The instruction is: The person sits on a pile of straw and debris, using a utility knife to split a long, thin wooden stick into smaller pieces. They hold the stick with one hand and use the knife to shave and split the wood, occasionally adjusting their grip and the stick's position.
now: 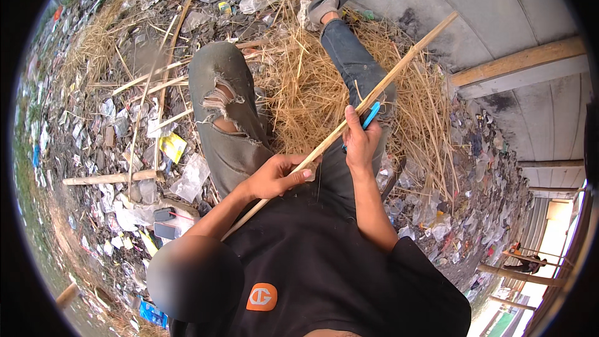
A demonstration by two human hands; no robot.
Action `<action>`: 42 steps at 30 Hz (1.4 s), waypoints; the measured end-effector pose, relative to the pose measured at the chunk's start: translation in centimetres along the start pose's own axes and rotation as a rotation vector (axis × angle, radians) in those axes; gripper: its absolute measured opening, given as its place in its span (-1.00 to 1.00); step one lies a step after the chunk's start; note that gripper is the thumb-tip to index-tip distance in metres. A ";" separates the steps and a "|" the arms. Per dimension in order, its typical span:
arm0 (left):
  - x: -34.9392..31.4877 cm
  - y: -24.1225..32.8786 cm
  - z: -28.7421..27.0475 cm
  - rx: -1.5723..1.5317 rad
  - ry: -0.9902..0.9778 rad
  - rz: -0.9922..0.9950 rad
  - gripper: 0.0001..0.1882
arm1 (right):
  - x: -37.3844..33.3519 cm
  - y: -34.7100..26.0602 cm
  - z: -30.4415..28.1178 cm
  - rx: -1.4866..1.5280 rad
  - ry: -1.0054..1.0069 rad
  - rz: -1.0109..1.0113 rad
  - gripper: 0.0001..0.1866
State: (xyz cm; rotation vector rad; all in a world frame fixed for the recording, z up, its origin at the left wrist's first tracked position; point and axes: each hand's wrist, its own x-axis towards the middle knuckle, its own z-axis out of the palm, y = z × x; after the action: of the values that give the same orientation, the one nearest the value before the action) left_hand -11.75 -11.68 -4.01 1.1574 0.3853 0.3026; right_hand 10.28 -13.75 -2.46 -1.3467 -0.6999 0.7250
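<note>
Stick (329, 141) is pinched by the left hand (277, 176), near left; the blue tool (372, 114), gripped in the right hand (362, 142), far right, is best angled shallowly.

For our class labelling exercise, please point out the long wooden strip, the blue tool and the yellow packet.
Long wooden strip (329, 141): head view, on its middle stretch.
Blue tool (373, 112): head view, on its exposed upper part.
Yellow packet (173, 146): head view, mid-face.
</note>
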 end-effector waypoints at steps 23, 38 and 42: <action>4.7 -0.7 9.3 1.148 0.159 -0.260 -0.55 | -3.8 7.1 -11.5 0.139 0.150 -0.028 -0.73; 0.0 -3.7 6.6 0.944 0.309 -0.081 -0.76 | -5.6 4.9 -7.9 -0.180 0.041 -0.143 -0.66; -0.2 -4.0 5.7 0.805 0.280 -0.081 -0.77 | -6.6 5.7 -7.3 -0.252 0.111 -0.055 -0.57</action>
State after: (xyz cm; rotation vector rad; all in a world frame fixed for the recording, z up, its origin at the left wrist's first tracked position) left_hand -9.28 -18.01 -5.72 1.8866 0.8451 0.2417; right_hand 11.81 -22.93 -9.07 -1.5781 -0.7543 0.5252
